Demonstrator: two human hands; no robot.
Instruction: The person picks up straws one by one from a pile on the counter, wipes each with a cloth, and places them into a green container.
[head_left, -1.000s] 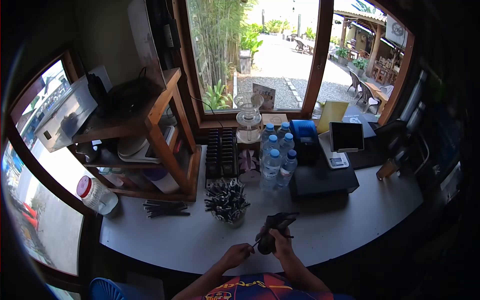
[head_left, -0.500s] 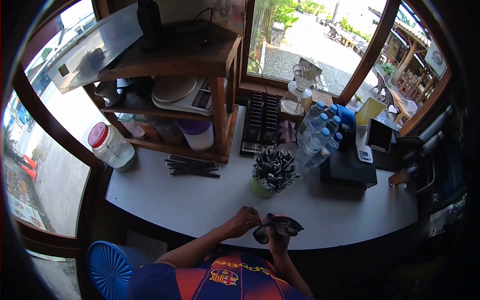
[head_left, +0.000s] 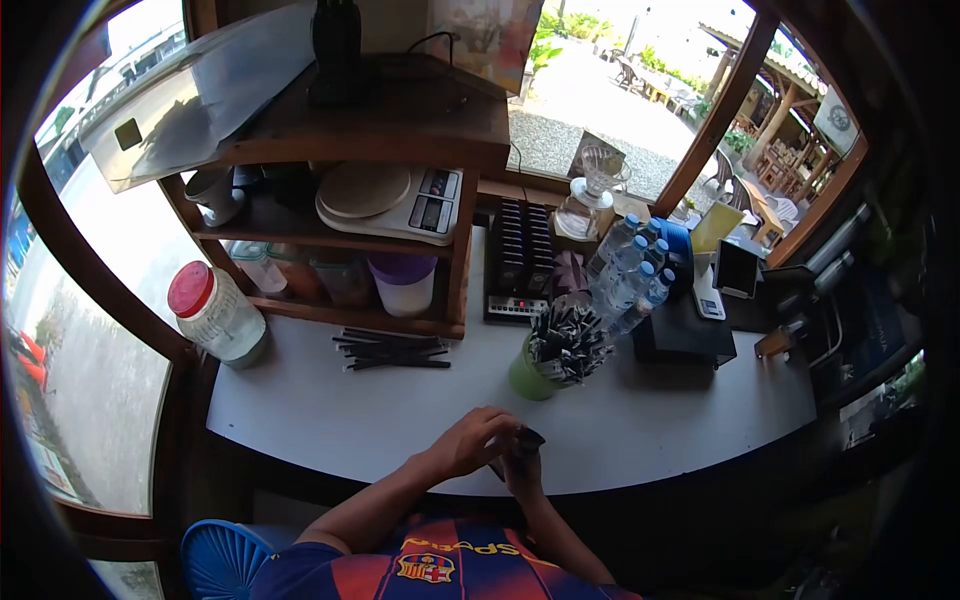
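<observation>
Left hand (head_left: 475,440) and right hand (head_left: 522,468) pressed together, fingers curled around a small dark object (head_left: 527,440) at the near edge of the white counter (head_left: 350,420), green cup of straws (head_left: 552,352) just beyond, loose black straws (head_left: 388,350) further left.

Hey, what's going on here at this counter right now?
A person in a striped jersey sits at a white counter, both hands together at its near edge. The left hand is cupped over a small dark object that the right hand holds from below; what it is cannot be told. Just beyond stands a green cup stuffed with wrapped straws, with water bottles and a wooden shelf behind.
</observation>
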